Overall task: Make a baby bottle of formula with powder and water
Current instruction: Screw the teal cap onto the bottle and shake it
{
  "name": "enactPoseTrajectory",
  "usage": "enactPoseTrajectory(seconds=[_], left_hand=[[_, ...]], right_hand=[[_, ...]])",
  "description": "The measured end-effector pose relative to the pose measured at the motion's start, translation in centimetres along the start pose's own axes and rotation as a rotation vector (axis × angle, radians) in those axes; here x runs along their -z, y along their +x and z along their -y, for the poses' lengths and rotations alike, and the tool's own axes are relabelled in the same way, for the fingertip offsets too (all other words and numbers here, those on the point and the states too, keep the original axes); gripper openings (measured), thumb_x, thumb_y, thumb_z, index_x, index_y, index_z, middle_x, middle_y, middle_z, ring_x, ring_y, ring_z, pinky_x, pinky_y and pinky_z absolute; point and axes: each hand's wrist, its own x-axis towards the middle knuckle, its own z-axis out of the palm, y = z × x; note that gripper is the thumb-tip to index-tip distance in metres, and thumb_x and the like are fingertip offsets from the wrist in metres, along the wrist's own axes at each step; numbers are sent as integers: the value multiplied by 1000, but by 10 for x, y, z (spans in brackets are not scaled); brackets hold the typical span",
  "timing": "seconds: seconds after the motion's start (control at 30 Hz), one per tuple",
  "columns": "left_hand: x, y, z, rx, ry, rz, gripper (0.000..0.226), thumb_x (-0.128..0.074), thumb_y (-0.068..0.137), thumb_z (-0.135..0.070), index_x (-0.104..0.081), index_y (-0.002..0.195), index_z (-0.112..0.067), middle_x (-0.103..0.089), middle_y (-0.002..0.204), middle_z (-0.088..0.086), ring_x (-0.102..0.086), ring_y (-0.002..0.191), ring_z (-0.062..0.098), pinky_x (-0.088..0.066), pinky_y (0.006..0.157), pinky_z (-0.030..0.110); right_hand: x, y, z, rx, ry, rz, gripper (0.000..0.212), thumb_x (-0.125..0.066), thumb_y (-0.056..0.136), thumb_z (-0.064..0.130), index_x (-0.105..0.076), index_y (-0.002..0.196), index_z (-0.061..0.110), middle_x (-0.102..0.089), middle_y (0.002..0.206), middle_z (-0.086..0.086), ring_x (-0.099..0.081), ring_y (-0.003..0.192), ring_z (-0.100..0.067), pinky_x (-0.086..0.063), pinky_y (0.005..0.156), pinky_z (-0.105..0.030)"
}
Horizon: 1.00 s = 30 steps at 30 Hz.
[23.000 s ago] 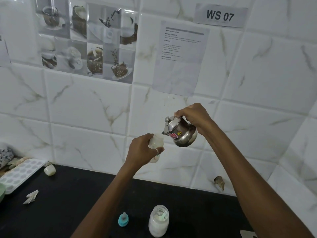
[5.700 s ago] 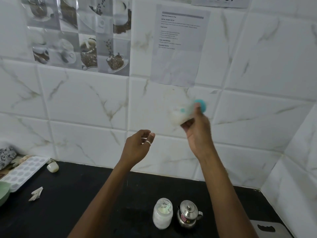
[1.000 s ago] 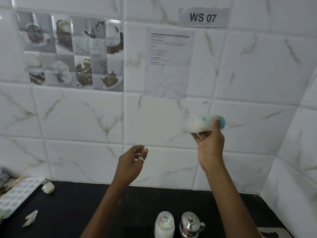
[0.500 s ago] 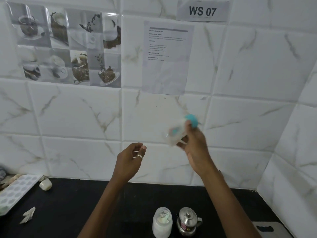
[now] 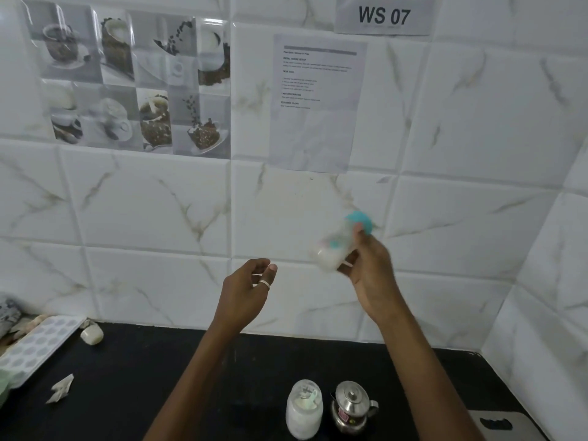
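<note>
Where the black tabletop (image 5: 159, 377) runs nearest the camera, two items stand just beside each other: a white-filled powder jar (image 5: 304, 409) and, to its right, a small lidded steel kettle (image 5: 351, 405). Far left on the same surface: a pale moulded tray (image 5: 38, 342) and a crumpled paper scrap (image 5: 60, 388).

Above these, both hands are raised clear of the tabletop.
- Left hand (image 5: 245, 291): fingers loosely curled, ring visible, holding nothing.
- Right hand (image 5: 372, 272): wrapped round the baby bottle (image 5: 334, 249), which lies tilted, teal cap (image 5: 361, 221) up and to the right, milky contents toward the lower end.

Bottle heavily blurred; probably mid-shake, though the blur hides the fill level.

Behind: white marbled wall tiles, a printed sheet (image 5: 318, 103), a label reading WS 07 (image 5: 383, 15).

Step in hand, by judgement: mixing powder and water with the cap on; filling appears done. Next move calls for a firm grip until no lumps show, then an upright bottle set down on bare tabletop beside the jar.
</note>
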Motion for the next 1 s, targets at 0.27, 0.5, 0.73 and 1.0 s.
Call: enactPoseTrajectory(seconds=[0.27,0.5,0.73,1.0], left_hand=[[1,0,1,-2,0,-5,37,-56,96,-49,-66,121,-24,-70,107,-13,-63,96,-4,-41,72,7],[4,-1,0,0,-2,-11,37,-56,96,-48,-65,122,-24,-70,108,-13,-63,97,-5,-41,71,6],[3,-1,-4,-5,-16,0,37,-55,96,-49,-65,122,-24,-70,107,-13,-63,98,-4,-42,73,9],[2,-1,-7,-2,-25,-10,35,-56,96,-48,-66,121,-24,-70,105,-12,-63,96,-4,-42,73,8]], right_hand=[[-8,-1,0,-23,-133,42,44,-59,90,47,-61,126,21,-74,116,-4,-71,111,-27,-58,92,-49],[-2,11,20,96,287,-144,42,-51,102,42,-57,132,13,-76,116,-7,-73,109,-23,-61,81,-38],[-3,3,19,66,152,-61,39,-55,98,41,-60,128,15,-75,117,-5,-72,110,-23,-61,87,-44],[-9,-7,6,-6,-175,83,49,-62,86,46,-61,128,21,-70,120,-7,-69,113,-28,-58,94,-51]])
